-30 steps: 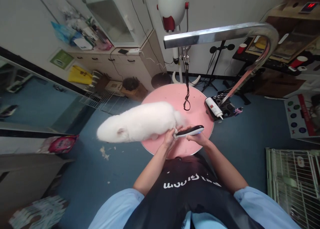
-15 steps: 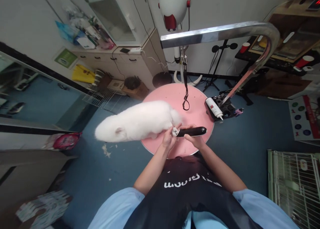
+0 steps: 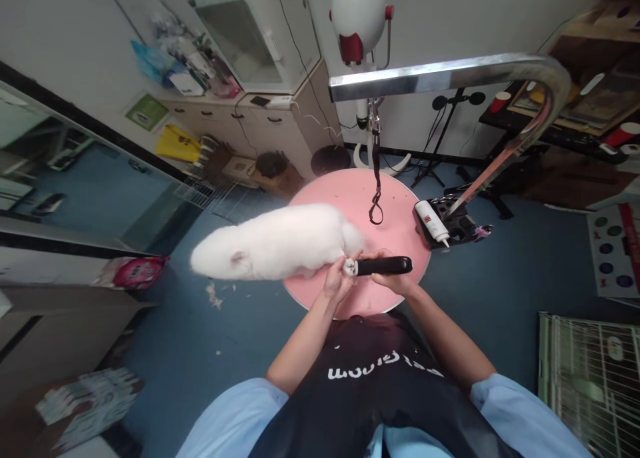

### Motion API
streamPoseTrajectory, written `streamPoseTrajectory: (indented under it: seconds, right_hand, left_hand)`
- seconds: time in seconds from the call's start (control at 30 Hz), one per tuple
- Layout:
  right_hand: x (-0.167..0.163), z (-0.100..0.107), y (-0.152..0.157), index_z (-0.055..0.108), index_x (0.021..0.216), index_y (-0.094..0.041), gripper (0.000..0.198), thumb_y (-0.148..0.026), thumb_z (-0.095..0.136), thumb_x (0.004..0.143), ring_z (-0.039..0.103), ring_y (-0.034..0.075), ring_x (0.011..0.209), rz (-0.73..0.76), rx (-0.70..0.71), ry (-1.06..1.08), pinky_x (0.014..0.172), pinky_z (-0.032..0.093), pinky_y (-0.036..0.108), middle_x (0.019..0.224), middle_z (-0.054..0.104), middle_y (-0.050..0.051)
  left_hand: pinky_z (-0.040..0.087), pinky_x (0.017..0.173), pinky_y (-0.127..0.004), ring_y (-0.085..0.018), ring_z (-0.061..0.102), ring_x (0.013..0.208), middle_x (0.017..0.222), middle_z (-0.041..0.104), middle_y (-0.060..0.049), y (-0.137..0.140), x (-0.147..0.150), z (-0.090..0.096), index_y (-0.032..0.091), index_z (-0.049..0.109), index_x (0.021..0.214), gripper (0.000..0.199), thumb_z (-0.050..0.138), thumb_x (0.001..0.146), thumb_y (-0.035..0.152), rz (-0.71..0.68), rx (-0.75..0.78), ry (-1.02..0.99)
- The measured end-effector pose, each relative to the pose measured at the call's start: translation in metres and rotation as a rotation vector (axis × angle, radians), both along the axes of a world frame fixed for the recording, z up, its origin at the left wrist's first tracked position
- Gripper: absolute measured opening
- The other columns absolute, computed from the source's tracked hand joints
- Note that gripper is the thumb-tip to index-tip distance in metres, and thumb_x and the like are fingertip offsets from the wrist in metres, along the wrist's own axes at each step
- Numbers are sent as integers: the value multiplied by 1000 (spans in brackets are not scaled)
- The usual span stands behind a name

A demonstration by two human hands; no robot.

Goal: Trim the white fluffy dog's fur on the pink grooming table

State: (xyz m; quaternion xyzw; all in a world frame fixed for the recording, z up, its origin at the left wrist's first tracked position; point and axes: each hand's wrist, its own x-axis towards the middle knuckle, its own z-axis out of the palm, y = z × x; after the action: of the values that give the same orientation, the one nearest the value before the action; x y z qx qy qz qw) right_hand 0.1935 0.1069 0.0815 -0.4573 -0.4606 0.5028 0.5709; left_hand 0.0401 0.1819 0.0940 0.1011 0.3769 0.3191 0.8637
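A fluffy white dog stands on the round pink grooming table, its head end reaching past the table's left edge. My left hand is closed around one of its paws, which is turned up so dark pads show. Black hair clippers lie level in my right hand, fingers wrapped around the body from below. Their head end points left and meets or nearly meets the paw; exact contact cannot be made out.
A metal grooming arm curves over the table, with a black loop leash hanging down. On the right edge, a black tool holder carries a white bottle. Tufts of fur lie on the floor; a wire cage stands lower right.
The camera view has shifted slightly, so the surroundings appear a little lower and to the right. The clippers have tilted slightly; both hands keep their holds.
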Motion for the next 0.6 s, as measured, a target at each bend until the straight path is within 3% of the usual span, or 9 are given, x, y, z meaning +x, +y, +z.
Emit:
streamPoseTrajectory:
  seconds: [0.13, 0.27, 0.37, 0.47, 0.6]
  right_hand:
    - [3, 4, 7, 53, 97, -23, 36, -28, 75, 69, 60, 23, 116, 77, -20, 58, 101, 44, 43, 119, 66, 7]
    - [-1, 5, 11, 55, 93, -23, 35, -31, 75, 65, 63, 23, 109, 15, -66, 63, 96, 48, 42, 112, 69, 7]
    - [-12, -1, 8, 58, 89, -21, 32, -32, 74, 63, 65, 20, 83, -141, -162, 28, 80, 53, 37, 94, 70, 4]
    - [-27, -9, 0, 58, 87, -21, 28, -40, 67, 69, 58, 15, 60, -360, -285, 112, 61, 52, 33, 83, 67, 3]
    - [-41, -13, -10, 59, 89, -20, 28, -38, 68, 69, 56, 14, 59, -407, -314, 107, 60, 52, 32, 80, 66, 2]
  left_hand:
    - [32, 116, -39, -26, 56, 125, 97, 73, -14, 0, 0, -2, 11, 67, 88, 19, 50, 87, 22, -16, 16, -7]
    - [31, 118, -40, -25, 55, 126, 99, 74, -12, -1, 1, -4, 17, 63, 79, 16, 50, 86, 24, 24, 64, 58]
    - [33, 116, -40, -23, 58, 123, 107, 73, -13, -2, 3, -6, 18, 57, 74, 14, 51, 86, 22, 60, 67, 49]
    - [34, 116, -41, -23, 58, 123, 109, 72, -13, -3, 5, -9, 18, 56, 73, 15, 50, 86, 21, 109, 56, 45]
    - [31, 117, -44, -23, 56, 126, 105, 74, -11, -4, 7, -11, 20, 55, 72, 16, 49, 86, 23, 133, 29, 81]
